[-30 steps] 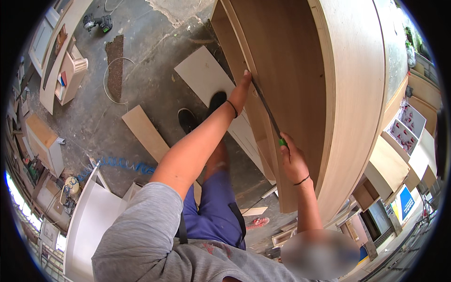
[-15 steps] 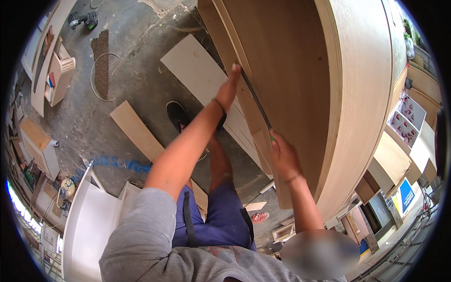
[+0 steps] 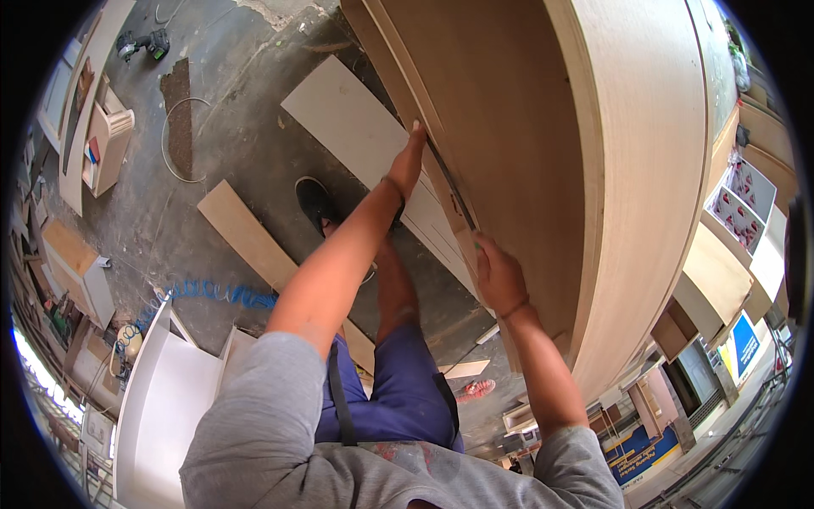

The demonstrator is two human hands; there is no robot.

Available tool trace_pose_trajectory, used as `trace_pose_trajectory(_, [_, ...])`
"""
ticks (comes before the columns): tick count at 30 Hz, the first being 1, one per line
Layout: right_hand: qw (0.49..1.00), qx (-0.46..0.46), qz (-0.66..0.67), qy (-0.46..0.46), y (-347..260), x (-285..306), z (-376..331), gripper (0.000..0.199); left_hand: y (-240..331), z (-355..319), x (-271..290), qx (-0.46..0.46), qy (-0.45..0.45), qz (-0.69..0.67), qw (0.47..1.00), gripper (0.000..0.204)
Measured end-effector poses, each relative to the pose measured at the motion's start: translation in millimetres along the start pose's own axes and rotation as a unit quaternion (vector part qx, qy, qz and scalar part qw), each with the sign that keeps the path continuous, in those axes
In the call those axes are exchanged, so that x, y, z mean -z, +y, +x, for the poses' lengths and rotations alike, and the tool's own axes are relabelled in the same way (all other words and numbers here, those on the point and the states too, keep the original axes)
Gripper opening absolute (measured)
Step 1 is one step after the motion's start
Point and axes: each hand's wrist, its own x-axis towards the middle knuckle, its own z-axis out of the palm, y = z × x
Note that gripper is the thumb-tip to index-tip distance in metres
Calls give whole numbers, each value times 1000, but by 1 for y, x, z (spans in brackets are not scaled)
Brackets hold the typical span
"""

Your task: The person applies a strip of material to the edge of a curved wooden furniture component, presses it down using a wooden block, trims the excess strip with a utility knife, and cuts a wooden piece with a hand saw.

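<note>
A long dark metal file (image 3: 450, 184) lies along the edge strip of a large wooden cabinet carcass (image 3: 517, 110). My right hand (image 3: 502, 276) is closed round its handle, of which a bit of green shows by the thumb. At the file's far end my left hand (image 3: 409, 161) grips near the tip, thumb up; its other fingers are mostly hidden. Below the left hand, a pale board (image 3: 339, 110) lies on the floor beside the carcass.
A narrow wooden board (image 3: 246, 233) lies left of my feet. Farther left are a cordless drill (image 3: 144, 44), a brown strip (image 3: 176, 119), a coiled blue air hose (image 3: 216, 293) and a white panel unit (image 3: 165, 407). Boxes (image 3: 738, 208) stand at far right.
The file and both my hands have shifted slightly left along the cabinet edge, the right hand also a little nearer me. Both hands keep their hold. The view has shifted slightly.
</note>
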Motion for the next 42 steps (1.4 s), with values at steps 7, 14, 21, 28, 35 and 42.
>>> trace_pose_trajectory(7, [1000, 14, 6, 19, 25, 9, -60, 29, -8, -63, -42, 44, 4, -49, 998, 81])
trace_pose_trajectory(14, [996, -36, -52, -57, 34, -14, -19, 28, -28, -12, -14, 12, 1, -11, 1000, 85])
trace_pose_trajectory(21, [999, -27, 3, -27, 36, 22, -109, 31, -69, -89, -52, 32, -34, -189, 981, 76])
trace_pose_trajectory(28, [998, -20, -38, -54, 80, -22, -79, 32, -83, -53, -45, 45, 6, -55, 997, 76])
trace_pose_trajectory(35, [998, 48, -4, 34, 70, -7, -110, 31, -86, -86, -57, 91, -3, -51, 995, 81])
trace_pose_trajectory(42, [998, -29, -35, -33, 96, -20, -110, 27, -79, -90, -70, 133, 38, 13, 990, 88])
